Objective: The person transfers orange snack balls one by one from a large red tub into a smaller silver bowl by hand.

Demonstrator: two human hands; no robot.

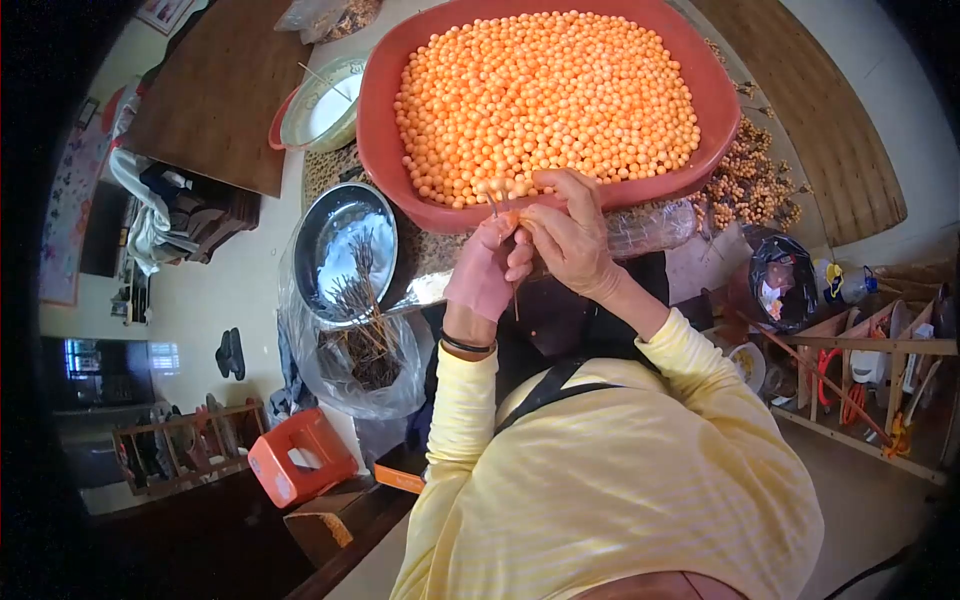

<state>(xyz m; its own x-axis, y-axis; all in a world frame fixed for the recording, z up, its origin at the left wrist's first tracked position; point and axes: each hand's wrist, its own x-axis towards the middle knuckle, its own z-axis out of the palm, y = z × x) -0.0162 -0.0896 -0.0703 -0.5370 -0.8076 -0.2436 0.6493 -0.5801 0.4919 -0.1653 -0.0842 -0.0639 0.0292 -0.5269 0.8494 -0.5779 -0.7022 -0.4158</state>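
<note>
My left hand (488, 262), with a pink covering over its palm and a dark band at the wrist, is closed round a thin stem bearing a few small orange beads (505, 188). Against it, the fingers of my right hand (568, 232) are pinched at the same stem, near its beads. Both hands are at the near rim of a large red basin (440, 215) full of round orange beads (550, 100). What exactly lies between my right fingertips is too small to tell.
At the left are a dark bowl of whitish liquid (345, 240) with twigs, a bag of twigs (360, 355), a bowl of white liquid (328, 108) and a red stool (300, 457). Finished-looking beaded sprigs (755, 180) and a black-lined bin (782, 280) are at the right.
</note>
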